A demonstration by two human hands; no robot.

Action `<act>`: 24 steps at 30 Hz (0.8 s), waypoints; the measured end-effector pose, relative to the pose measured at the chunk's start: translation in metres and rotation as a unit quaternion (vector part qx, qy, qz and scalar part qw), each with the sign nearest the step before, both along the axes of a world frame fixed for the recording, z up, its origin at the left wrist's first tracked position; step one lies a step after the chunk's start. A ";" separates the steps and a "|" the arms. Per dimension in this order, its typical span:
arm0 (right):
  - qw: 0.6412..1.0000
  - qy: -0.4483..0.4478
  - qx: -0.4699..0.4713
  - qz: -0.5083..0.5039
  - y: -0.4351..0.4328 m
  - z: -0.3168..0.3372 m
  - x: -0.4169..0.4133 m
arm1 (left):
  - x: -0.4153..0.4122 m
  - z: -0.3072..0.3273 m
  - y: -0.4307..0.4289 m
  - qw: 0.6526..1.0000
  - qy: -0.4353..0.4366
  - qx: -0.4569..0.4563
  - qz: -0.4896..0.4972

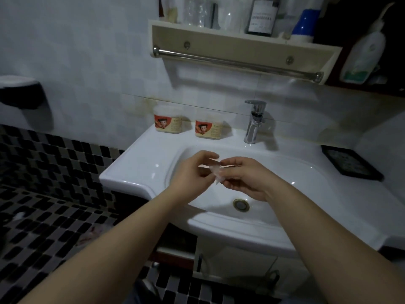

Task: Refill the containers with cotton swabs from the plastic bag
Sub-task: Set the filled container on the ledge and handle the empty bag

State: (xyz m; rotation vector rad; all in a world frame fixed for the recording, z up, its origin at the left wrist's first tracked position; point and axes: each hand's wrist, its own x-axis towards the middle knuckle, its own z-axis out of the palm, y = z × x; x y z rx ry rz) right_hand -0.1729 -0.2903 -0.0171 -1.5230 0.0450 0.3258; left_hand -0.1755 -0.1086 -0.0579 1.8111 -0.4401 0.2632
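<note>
Ahead, a container (167, 121) and its twin (208, 127) wait on the sink (135, 163) ledge. My left hand (192, 173) and right hand (246, 179), close together, pinch the bag (215, 173) over the basin, probably to open it and catch spills.

The left ledge of the white ceramic sink (140, 165) lies open; two labelled plastic containers (167, 120) (209, 128) and a chrome tap (254, 123) stand apart along its back.

White sink (135, 163), two containers (167, 121) (208, 128), faucet (254, 121), tray (350, 163)
</note>
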 end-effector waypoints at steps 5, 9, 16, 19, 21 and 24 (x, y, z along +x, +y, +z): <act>0.998 -0.056 -0.038 0.009 0.058 0.006 0.000 | -0.013 0.005 0.055 0.999 -0.017 -0.013 0.037; 0.992 -0.110 -0.055 -0.013 0.102 0.008 0.002 | -0.019 0.004 0.101 0.991 -0.038 -0.039 0.120; 0.977 -0.193 -0.087 0.002 0.191 -0.005 0.003 | -0.047 -0.015 0.195 0.972 -0.009 -0.040 0.233; 0.977 -0.196 -0.074 0.039 0.228 -0.013 0.000 | -0.058 -0.026 0.228 0.963 0.002 -0.027 0.269; 0.977 -0.194 -0.055 0.065 0.254 -0.021 -0.001 | -0.067 -0.035 0.251 0.956 0.008 -0.016 0.294; 0.974 -0.195 -0.045 0.109 0.287 -0.040 -0.002 | -0.082 -0.047 0.280 0.944 0.022 -0.003 0.329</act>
